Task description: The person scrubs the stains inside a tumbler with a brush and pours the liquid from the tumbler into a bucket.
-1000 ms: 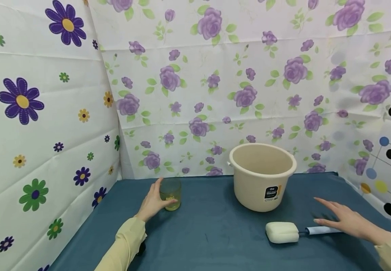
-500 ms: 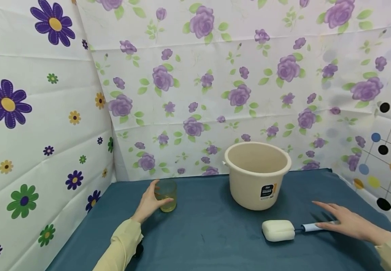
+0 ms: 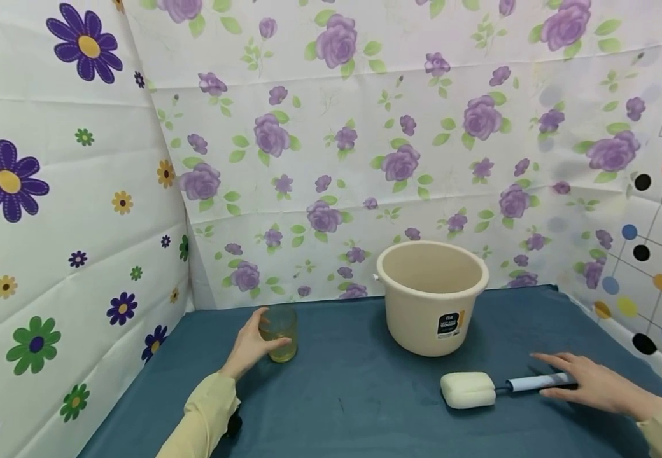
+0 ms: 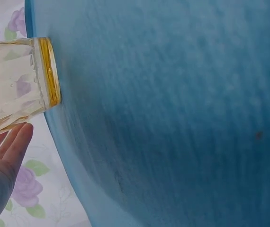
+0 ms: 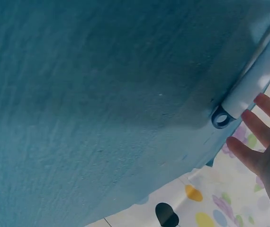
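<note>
My left hand stands round the near left side of a clear, yellowish drinking glass, thumb across its front. In the left wrist view, my extended fingers lie close along the side of the glass, which has a yellow band at its base; the thumb is out of view. My right hand, fingers spread, is just above the handle end of a sponge brush with a cream foam head. The right wrist view shows fingertips right beside the pale blue brush handle with its dark hanging loop.
A beige bucket with a black label stands at the back, between glass and brush. Blue cloth covers the table. Flower-printed sheets rise behind it and on the left, with a dotted one on the right.
My right hand has moved slightly down toward the brush handle. The left hand keeps its place at the glass. The whole view has turned slightly to the right.
</note>
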Motion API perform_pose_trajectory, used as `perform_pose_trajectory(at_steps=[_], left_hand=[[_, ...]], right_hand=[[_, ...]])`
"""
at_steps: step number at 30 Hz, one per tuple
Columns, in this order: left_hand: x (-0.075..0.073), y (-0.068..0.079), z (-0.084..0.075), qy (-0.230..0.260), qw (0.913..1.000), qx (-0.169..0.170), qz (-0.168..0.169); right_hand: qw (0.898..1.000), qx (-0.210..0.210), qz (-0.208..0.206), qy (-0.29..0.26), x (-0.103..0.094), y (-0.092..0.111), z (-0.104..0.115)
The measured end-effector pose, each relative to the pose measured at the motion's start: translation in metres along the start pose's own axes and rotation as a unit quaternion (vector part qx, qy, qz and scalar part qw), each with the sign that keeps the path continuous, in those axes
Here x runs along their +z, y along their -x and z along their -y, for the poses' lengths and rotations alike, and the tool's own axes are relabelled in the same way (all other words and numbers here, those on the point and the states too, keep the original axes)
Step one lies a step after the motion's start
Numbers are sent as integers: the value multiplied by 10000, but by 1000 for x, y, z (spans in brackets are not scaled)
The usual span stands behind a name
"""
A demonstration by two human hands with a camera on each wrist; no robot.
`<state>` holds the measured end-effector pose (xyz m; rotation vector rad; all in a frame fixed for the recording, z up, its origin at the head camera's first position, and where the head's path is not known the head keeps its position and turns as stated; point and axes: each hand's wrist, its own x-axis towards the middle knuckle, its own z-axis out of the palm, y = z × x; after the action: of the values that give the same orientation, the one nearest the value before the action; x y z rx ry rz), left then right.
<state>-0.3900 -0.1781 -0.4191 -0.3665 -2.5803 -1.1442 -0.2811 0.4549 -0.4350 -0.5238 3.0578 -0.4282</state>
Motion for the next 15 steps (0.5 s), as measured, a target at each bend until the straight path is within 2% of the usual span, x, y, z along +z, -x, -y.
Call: perform_pose_trajectory(at_steps=[15], left_hand=[[6,5,-11,114,9995,192,215]], right_hand=[[9998,91,164,56,4,2,-13]])
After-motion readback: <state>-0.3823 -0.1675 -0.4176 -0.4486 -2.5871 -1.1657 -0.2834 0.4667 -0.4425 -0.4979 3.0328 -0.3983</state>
